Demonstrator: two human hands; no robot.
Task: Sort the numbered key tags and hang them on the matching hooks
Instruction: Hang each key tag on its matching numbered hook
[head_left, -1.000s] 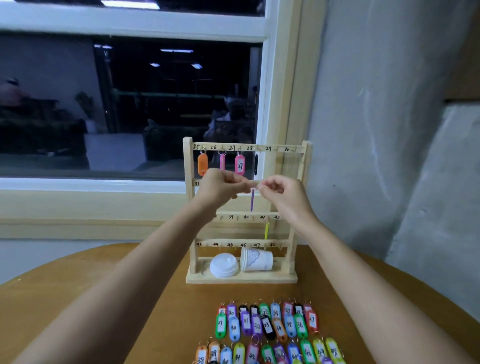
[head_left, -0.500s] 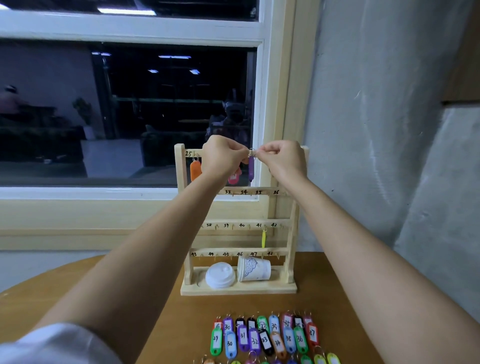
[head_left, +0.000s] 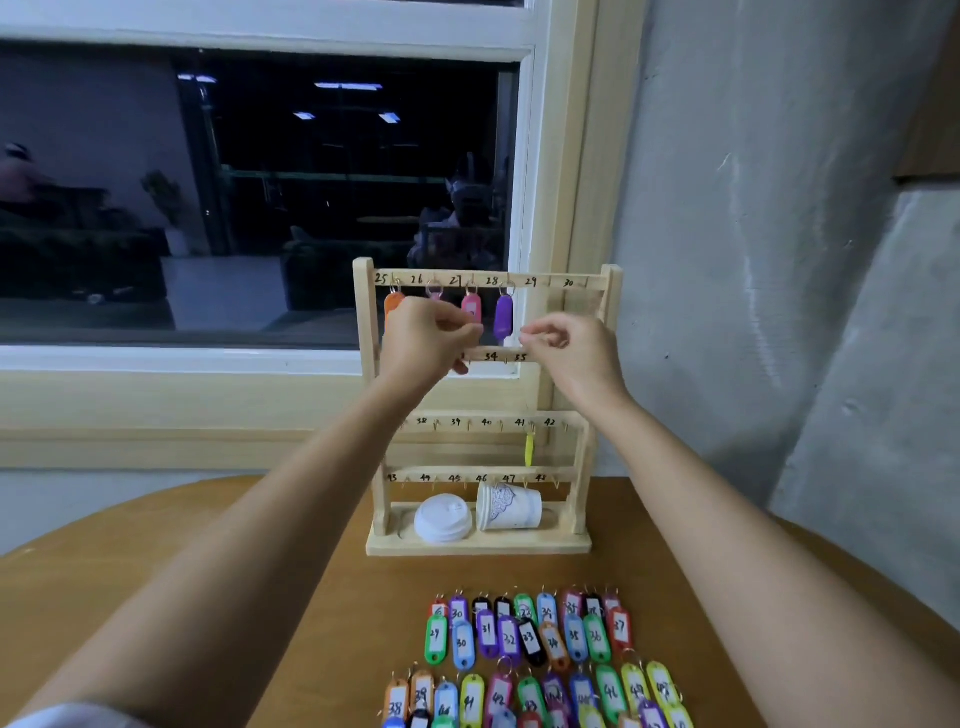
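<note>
1. The purple oval plastic key tag (head_left: 503, 318) hangs on hook 28 of the pale wooden hook rack (head_left: 519, 544).
2. The left hand (head_left: 426, 345) is curled before the rack's second rail; I cannot tell whether it grips anything.
3. The right hand (head_left: 571, 353) is just right of the tag, curled and empty.

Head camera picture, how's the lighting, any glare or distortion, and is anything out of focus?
Head view: dim, flat indoor light, no hard shadows; the dark window mirrors ceiling lights and the room; wide-angle distortion bows the table edge; rack numbers read clearly, while the tags at the bottom edge go soft.
</note>
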